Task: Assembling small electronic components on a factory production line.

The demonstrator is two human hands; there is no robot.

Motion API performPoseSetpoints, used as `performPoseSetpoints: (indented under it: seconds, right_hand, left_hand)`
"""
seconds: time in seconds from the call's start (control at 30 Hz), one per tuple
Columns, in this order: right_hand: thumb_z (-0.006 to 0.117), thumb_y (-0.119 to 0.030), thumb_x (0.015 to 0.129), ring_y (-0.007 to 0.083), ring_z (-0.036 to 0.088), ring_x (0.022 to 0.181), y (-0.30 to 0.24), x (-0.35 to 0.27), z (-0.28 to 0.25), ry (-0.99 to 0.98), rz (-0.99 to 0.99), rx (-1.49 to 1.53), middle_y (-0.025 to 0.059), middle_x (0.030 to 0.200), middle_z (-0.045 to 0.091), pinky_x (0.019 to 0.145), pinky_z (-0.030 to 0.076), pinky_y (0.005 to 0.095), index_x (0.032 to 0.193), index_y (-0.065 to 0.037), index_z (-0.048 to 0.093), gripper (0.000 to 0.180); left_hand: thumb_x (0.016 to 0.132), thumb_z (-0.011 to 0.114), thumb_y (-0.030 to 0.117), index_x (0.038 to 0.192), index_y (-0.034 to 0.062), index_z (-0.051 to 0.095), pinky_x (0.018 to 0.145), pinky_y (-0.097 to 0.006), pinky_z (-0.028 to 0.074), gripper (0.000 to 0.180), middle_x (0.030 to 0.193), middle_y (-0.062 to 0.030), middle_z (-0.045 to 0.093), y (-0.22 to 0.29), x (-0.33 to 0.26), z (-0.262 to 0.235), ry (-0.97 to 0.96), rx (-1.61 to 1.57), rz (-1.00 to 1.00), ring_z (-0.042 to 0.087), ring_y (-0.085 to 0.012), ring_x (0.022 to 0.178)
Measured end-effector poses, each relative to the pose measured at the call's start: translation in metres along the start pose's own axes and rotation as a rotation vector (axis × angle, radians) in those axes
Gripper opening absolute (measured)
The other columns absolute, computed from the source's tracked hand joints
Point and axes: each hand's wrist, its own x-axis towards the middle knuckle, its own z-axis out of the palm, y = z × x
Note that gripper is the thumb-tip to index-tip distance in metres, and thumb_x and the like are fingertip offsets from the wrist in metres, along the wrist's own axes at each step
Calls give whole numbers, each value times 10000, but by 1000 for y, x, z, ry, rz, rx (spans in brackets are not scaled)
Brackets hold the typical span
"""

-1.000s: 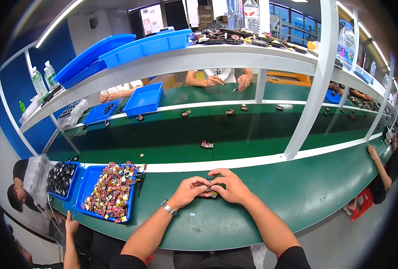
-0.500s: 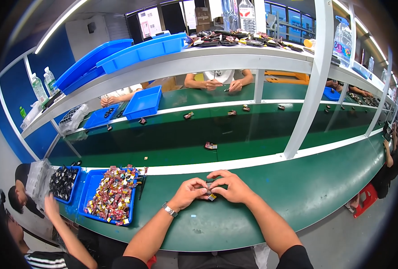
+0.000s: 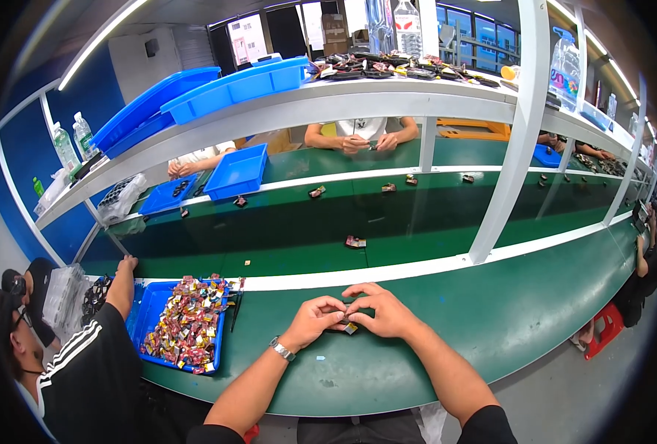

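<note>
Your left hand (image 3: 312, 320) and right hand (image 3: 381, 311) are together at the near edge of the green table (image 3: 506, 311), fingertips meeting over a small part (image 3: 349, 326). Both hands pinch that small part between them; it sits just above the table surface, mostly hidden by your fingers, only a small yellowish corner showing. Whether it touches the table, cannot tell. A silver wristwatch (image 3: 282, 348) is on your left wrist.

Left of your hands, near but apart: a blue tray (image 3: 145, 320) heaped with small red and yellow pieces (image 3: 188, 333). A person in a black shirt with white stripes (image 3: 84, 370) stands beside that tray, one hand (image 3: 127, 263) resting on the table behind it.

Past the white strip lies the conveyor belt (image 3: 291, 229), with one small part (image 3: 355, 241) lying alone mid-belt, well apart from your hands. More small parts lie along the far side of the belt, and an open blue bin (image 3: 236, 172) sits there. Across the belt another worker's hands (image 3: 365, 142) are close together. On the overhead shelf (image 3: 343, 100): blue bins (image 3: 232, 83) and a scatter of dark parts (image 3: 402, 66).
</note>
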Motion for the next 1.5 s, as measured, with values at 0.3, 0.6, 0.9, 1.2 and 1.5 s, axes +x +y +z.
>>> performPoseSetpoints:
  seconds: [0.3,0.6,0.9,1.2,1.5]
  right_hand:
    - [705,-117,853,269,541,1220,-3,-2,5,38,48,-76,56,1247,621,1006,473,389,970,-103,742,123]
    - [716,-138,850,259,548,1194,-4,-3,7,-23,44,-94,49,1237,618,988,486,384,967,-102,742,125]
    - [755,-98,808,244,566,1159,0,-1,21,194,5,-206,53,1222,620,834,550,361,960,-102,749,152]
    - [722,-80,793,269,569,1136,-5,-1,31,255,23,-164,70,1180,630,865,533,361,896,-62,730,105]
    - [714,-66,802,272,577,1116,-2,0,37,356,6,-112,69,1168,639,885,521,363,917,-72,745,120]
  left_hand:
    - [978,580,51,1121,5,584,839,-299,594,149,1078,-91,663,4,1,-1,-8,-28,-74,677,-166,961]
    - [987,569,54,1103,-3,582,848,-288,595,130,1075,-87,656,-3,1,-2,-36,24,-42,672,-159,967]
    - [992,536,21,1180,-21,565,879,-311,601,195,1123,-112,641,-2,4,5,31,-22,50,665,-185,1018]
    - [1000,496,9,1322,-17,494,923,-333,586,323,1227,-143,613,-2,2,7,63,-49,57,647,-203,1086]
    - [1010,487,19,1299,-15,497,946,-359,578,291,1226,-152,616,-7,5,0,42,-123,64,645,-221,1107]
